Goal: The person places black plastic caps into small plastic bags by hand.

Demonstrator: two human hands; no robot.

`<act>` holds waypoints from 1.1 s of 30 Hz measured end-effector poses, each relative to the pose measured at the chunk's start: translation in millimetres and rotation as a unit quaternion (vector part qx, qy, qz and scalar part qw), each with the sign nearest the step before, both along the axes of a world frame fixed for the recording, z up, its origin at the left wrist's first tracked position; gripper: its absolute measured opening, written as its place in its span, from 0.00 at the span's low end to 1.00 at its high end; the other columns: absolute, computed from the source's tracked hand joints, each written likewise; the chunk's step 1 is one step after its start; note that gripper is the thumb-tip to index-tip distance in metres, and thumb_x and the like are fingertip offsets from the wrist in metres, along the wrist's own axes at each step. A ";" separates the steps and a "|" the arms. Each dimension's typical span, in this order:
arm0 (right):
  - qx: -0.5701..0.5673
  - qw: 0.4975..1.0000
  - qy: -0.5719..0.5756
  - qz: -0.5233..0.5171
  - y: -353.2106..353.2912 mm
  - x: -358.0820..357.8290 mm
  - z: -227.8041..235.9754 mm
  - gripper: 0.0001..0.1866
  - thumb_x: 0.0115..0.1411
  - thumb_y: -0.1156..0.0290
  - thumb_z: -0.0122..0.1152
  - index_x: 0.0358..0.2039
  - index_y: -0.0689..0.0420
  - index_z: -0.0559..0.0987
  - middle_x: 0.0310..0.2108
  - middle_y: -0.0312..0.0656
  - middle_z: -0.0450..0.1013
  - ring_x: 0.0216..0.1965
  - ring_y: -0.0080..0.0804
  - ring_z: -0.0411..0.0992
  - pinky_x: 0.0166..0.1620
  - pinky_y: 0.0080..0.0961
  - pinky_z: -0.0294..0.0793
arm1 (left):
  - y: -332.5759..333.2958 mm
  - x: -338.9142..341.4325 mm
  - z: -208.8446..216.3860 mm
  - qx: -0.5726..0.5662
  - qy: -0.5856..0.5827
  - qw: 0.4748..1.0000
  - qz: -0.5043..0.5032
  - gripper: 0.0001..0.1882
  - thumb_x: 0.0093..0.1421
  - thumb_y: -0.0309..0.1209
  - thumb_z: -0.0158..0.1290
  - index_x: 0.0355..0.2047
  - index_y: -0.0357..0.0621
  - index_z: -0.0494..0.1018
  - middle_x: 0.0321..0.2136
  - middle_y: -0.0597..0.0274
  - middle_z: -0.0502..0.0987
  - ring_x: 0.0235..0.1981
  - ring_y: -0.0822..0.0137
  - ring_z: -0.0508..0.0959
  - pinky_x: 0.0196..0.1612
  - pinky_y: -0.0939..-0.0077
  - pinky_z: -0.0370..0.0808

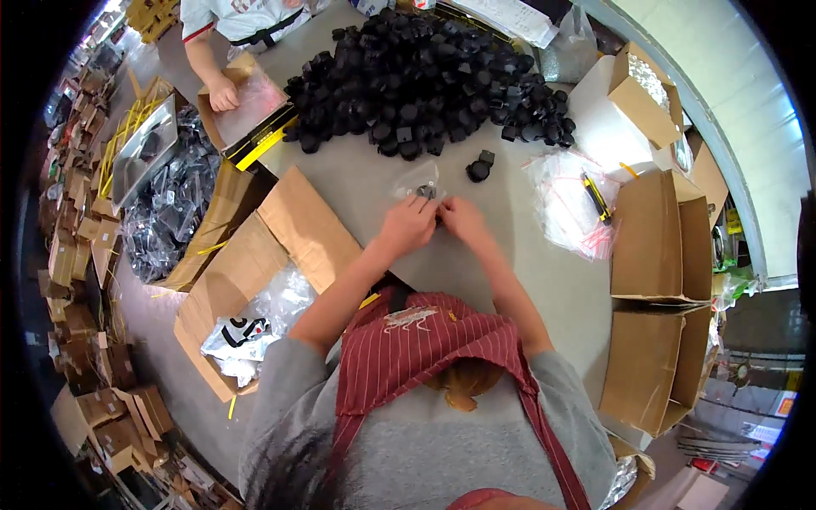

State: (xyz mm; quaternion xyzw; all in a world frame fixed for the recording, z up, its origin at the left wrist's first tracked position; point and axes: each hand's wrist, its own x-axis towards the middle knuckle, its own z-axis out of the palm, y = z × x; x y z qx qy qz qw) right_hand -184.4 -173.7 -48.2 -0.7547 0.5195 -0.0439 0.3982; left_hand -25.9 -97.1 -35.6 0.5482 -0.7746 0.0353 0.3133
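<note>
Close together over the middle of the table are my two hands. My left hand (408, 224) has its fingers closed on a small clear plastic bag (418, 177), and a small dark part shows at its fingertips. Beside it, my right hand (461, 218) pinches at the near end of the same bag; something dark between the hands is mostly hidden. A single black plastic part (480, 167) lies just beyond my right hand. Farther off rises a big heap of similar black parts (416, 85).
Clear bags (561, 208) with a yellow cutter (597, 199) on them lie to the right, near open cardboard boxes (648, 238). At left stand a carton with plastic wrap (285, 297) and a box of bagged parts (174, 191). Across the table, a co-worker's hand (223, 93) reaches into a box.
</note>
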 end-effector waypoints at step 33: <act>0.287 0.864 -0.383 -0.158 30.8 2.1 -16.4 0.09 0.60 0.71 0.60 0.40 0.58 0.81 0.25 0.32 0.74 0.21 0.20 0.69 0.24 0.18 0.63 | 34.0 -0.1 -7.2 0.133 0.153 0.972 0.117 0.07 0.57 0.33 0.57 0.32 0.46 0.72 0.25 0.56 0.78 0.28 0.52 0.79 0.31 0.60 0.75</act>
